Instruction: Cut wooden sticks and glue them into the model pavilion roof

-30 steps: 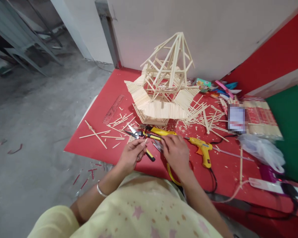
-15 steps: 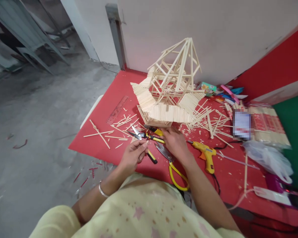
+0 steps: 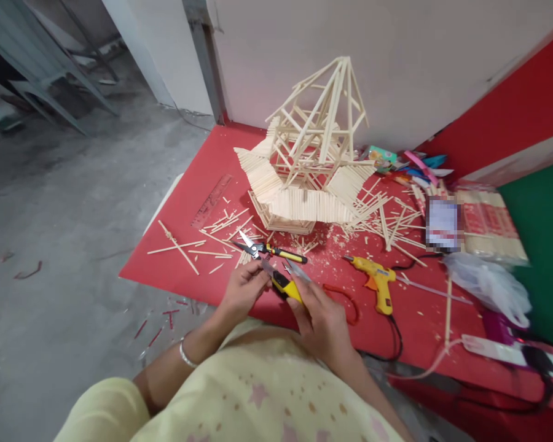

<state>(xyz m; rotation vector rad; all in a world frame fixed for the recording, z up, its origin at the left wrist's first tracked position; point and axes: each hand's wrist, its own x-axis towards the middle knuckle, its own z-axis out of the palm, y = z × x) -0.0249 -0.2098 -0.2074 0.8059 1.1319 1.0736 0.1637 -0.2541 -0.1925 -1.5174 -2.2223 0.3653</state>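
Note:
My right hand [image 3: 322, 313] is closed around a yellow-and-black utility knife [image 3: 286, 287], its blade pointing at my left fingers. My left hand [image 3: 244, 285] is closed in a pinch beside the blade; whatever sits between its fingertips is too small and covered to make out. Just beyond both hands lie snips [image 3: 258, 247] with black-and-yellow handles, their jaws apart. Scissor blades [image 3: 297, 270] show partly behind the knife and my right hand. Farther back stands a lantern-like frame [image 3: 304, 202] of thin wooden sticks, with slatted panels around its base.
Loose sticks [image 3: 221, 230] and shavings are scattered over the red table [image 3: 166, 264]. A yellow glue gun [image 3: 375, 279] with a cord lies at right, near a plastic bag [image 3: 488, 282] and packs of sticks [image 3: 491, 227]. A clear ruler [image 3: 212, 199] lies left of the frame.
My right hand has picked up the utility knife from near the stick frame and brought it toward me, against my left fingers. My left hand stays pinched in nearly the same place.

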